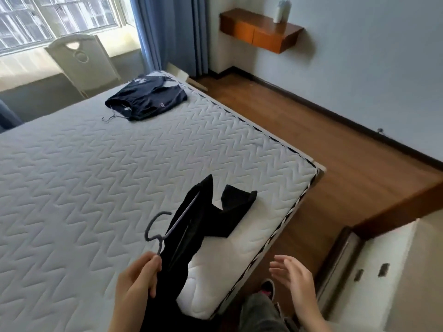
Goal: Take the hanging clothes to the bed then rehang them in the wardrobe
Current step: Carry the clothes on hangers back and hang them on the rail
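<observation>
Your left hand pinched the grey hanger below its hook | right hand open, fingers holding nothing | black garment draped on the bed, near right corner | soft, light, may slip off; lift by hanger

Your left hand: bare, forearm uncovered to frame edge | your right hand: bare, forearm uncovered to frame edge | your leg: grey fabric trousers | your foot: dark low shoe with pink trim
</observation>
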Available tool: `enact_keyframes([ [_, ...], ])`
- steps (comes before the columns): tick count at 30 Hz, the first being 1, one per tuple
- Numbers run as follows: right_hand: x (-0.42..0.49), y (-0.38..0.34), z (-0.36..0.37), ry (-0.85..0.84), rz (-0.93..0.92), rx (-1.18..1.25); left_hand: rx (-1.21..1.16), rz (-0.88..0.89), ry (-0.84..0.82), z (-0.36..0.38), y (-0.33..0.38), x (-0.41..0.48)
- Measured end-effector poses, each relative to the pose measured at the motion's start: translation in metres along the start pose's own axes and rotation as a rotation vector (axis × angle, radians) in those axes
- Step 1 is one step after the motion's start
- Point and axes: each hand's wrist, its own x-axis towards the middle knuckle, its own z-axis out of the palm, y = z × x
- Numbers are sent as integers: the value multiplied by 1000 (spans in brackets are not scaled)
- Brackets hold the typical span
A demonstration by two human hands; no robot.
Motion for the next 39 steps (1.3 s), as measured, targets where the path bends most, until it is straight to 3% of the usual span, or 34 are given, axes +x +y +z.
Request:
enact_keyframes([
  [6,86,-34,-64,63,37,96,88,-5,-48,112,31,58],
  [12,190,-126,-118,17,-33,208,-66,-74,48,233,83,88],
  [19,293,-201,-186,24,-115,228,86,-55,28,326,109,127],
  [26,418,-238,-260,90,-101,160,223,-31,-116,475,112,214],
  [39,610,-345,-427,339,-2,168,193,82,-452,825,230,420],
])
